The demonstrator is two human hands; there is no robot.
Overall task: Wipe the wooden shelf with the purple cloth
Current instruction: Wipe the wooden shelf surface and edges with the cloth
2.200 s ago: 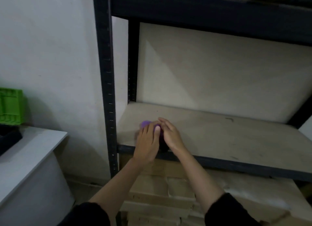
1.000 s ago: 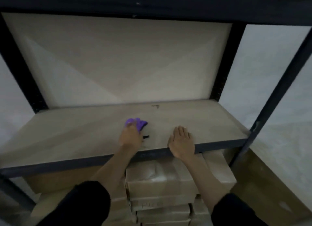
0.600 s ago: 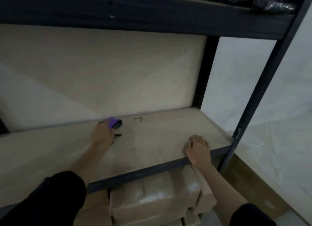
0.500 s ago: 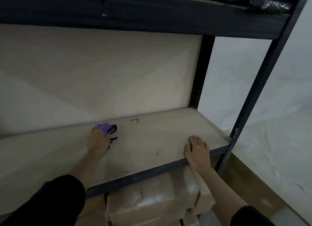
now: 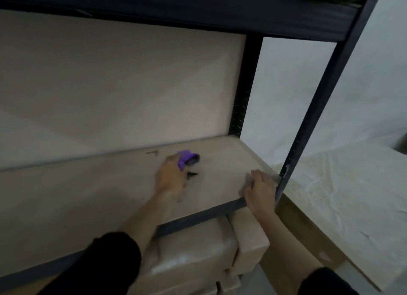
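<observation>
The wooden shelf [image 5: 88, 191] is a pale board in a dark metal rack. My left hand [image 5: 170, 180] presses the bunched purple cloth [image 5: 187, 161] onto the board, right of its middle and toward the back. Most of the cloth is hidden under my fingers. My right hand [image 5: 261, 190] rests flat on the front right corner of the shelf, against the rack's front post [image 5: 319, 109], holding nothing. A small dark mark [image 5: 153, 153] shows on the board near the back edge.
An upper shelf [image 5: 198, 10] of the rack hangs overhead with dark bags on it. Several cardboard boxes [image 5: 198, 255] are stacked under the wooden shelf. A pale sheet-covered surface [image 5: 352, 195] lies to the right of the rack.
My left hand has slid the purple cloth rightward along the shelf, from its left end to past the dark mark. My right hand left the cloth and moved to the front right corner.
</observation>
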